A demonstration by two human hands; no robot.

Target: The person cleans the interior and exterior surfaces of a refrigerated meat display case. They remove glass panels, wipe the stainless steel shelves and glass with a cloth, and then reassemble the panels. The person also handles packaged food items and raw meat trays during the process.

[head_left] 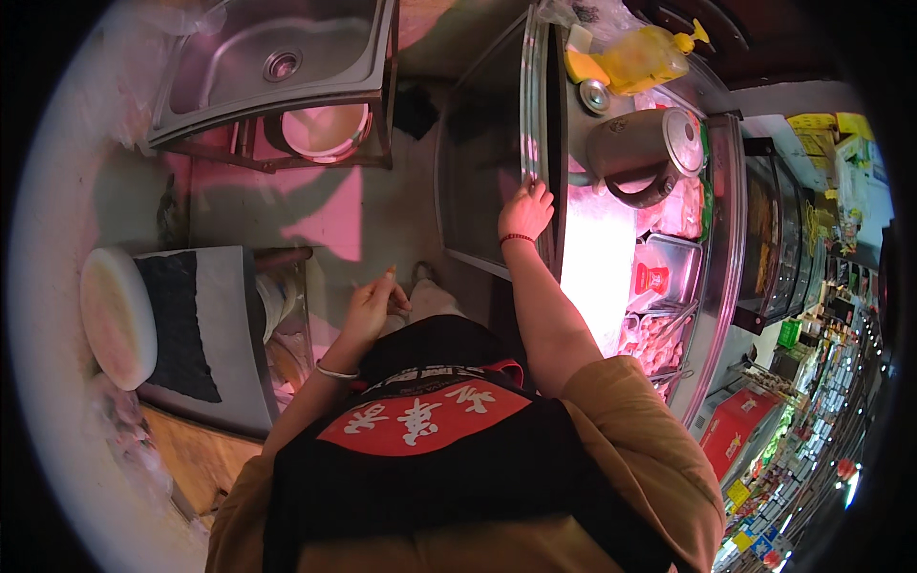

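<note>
At the side of the lit display case, my right hand has its fingers closed over the metal-framed edge of a dark door panel. A dark red beaded bracelet circles that wrist. My left hand hangs in front of my apron, its fingers loosely bent and apart, with nothing visible in it. A pale bangle is on the left wrist. Just right of my right hand, a metal electric kettle with a dark handle lies within reach on the case's top.
A steel sink stands far left over a white bucket. At left, a round chopping board rests beside a grey-covered surface. A yellow pump bottle is behind the kettle. Metal trays and raw meat fill the case.
</note>
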